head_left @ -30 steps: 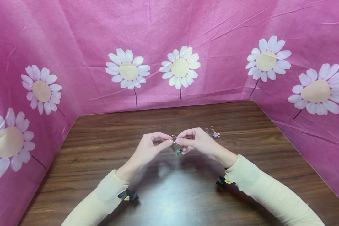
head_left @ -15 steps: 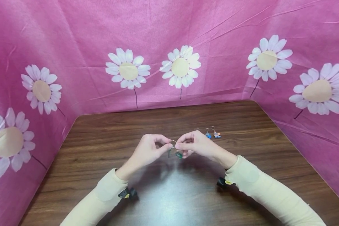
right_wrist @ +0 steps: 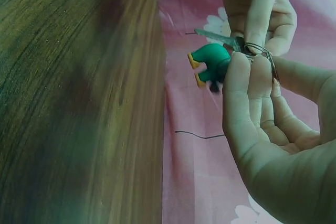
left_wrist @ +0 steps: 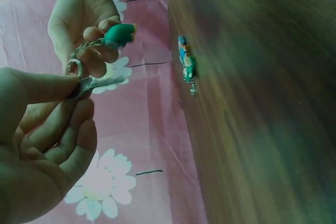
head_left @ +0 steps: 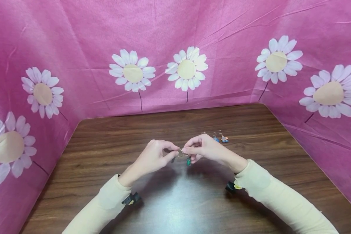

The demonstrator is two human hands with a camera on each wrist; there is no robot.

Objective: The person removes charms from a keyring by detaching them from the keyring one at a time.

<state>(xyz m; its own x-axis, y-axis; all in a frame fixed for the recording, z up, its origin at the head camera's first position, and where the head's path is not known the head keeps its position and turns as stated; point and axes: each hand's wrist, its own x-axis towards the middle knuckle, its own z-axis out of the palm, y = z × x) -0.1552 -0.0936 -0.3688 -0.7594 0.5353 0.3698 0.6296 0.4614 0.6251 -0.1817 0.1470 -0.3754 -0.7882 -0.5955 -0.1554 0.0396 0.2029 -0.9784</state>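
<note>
Between both hands, over the table's middle, is a metal key ring (head_left: 180, 153) bearing a chain and a small green figurine charm (head_left: 188, 161) with yellow feet (right_wrist: 193, 60). My left hand (head_left: 155, 156) pinches a key by its dark head, between thumb and forefinger. Its pale blade (left_wrist: 109, 82) sticks out past the fingertips in the left wrist view. The key's head lies against the ring; whether it is threaded on it I cannot tell. My right hand (head_left: 204, 148) pinches the ring's right side, and the charm dangles below those fingers.
Behind the right hand, more keychains lie on the brown wooden table (head_left: 120, 130): an orange, white and blue charm (head_left: 224, 139), a blue one (head_left: 215, 139) and a partly hidden ring (head_left: 203, 133). A pink cloth (head_left: 155, 29) with daisies surrounds the table's back and sides.
The hands and key ring have sunk a little. The charm now hangs further right, with its green side showing. Key and left fingers have tilted. The keychains behind stay put.
</note>
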